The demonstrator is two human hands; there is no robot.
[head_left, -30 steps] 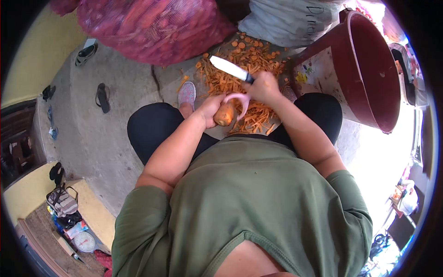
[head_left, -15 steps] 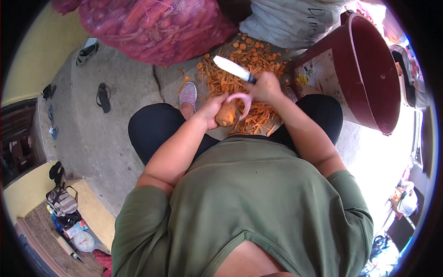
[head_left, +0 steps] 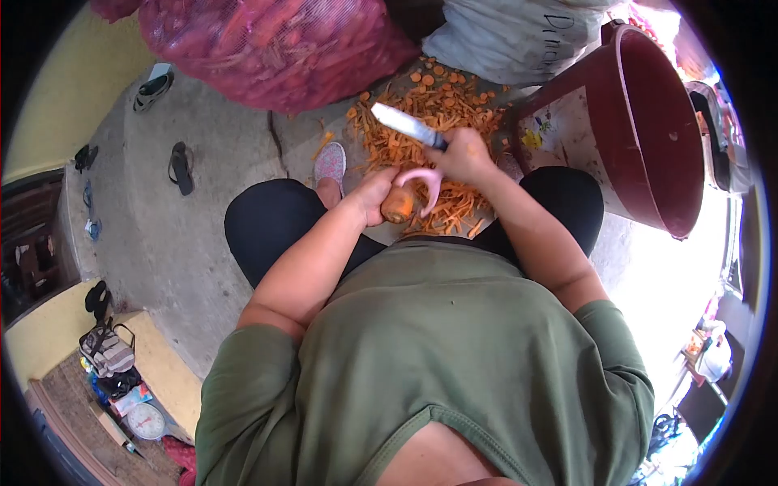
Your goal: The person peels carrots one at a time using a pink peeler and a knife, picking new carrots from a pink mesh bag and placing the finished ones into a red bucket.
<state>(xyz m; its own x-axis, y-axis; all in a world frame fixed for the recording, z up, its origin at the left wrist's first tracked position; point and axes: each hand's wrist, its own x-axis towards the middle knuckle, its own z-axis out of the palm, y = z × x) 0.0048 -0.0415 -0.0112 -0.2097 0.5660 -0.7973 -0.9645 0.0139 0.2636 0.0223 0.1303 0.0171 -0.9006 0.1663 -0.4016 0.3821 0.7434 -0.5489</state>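
My left hand (head_left: 376, 193) is closed around a thick carrot (head_left: 397, 205), its blunt end pointing toward me. In my right hand (head_left: 467, 155) are two tools at once. A knife (head_left: 408, 125) with a pale blade and dark handle sticks out to the upper left of the fist. Below it a pink peeler (head_left: 433, 193) curves out, its head right beside the carrot. Orange peelings (head_left: 397, 146) and cut carrot ends (head_left: 438, 71) are heaped on the floor beneath and beyond my hands.
A large maroon tub (head_left: 600, 146) leans at the right by my knee. A pink mesh sack (head_left: 284, 57) full of carrots and a white sack (head_left: 510, 40) with writing stand ahead. Slippers (head_left: 181, 168) lie on the concrete floor at left; a dial scale (head_left: 147, 421) sits lower left.
Both hands stay almost in place. The knife blade has tipped slightly lower on its left end, and a thin dangling strip beside the carrot no longer shows.
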